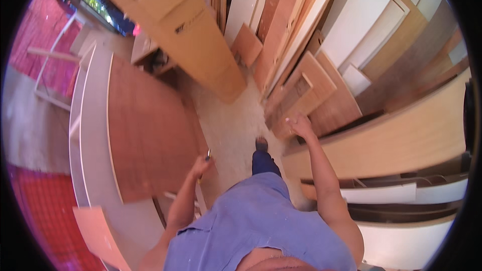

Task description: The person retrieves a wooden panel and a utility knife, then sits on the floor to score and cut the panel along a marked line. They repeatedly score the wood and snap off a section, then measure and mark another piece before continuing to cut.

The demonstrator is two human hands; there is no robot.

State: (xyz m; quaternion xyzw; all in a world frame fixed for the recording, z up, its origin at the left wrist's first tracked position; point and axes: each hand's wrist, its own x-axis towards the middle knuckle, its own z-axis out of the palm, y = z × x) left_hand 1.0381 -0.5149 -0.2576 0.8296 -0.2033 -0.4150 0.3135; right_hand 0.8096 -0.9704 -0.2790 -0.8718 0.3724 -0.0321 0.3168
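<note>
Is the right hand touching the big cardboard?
Apart. The head view shows the right hand well clear of the cardboard, with floor showing between them.

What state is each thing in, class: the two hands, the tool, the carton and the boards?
Left hand: closed around the tool.
Small tool: gripped, mostly hidden.
Right hand: fingers partly extended; contact unclear.
Cardboard carton: standing on end.
Cutout board: leaning.
Long white board: leaning.
Large brown panel: face bare.
</note>
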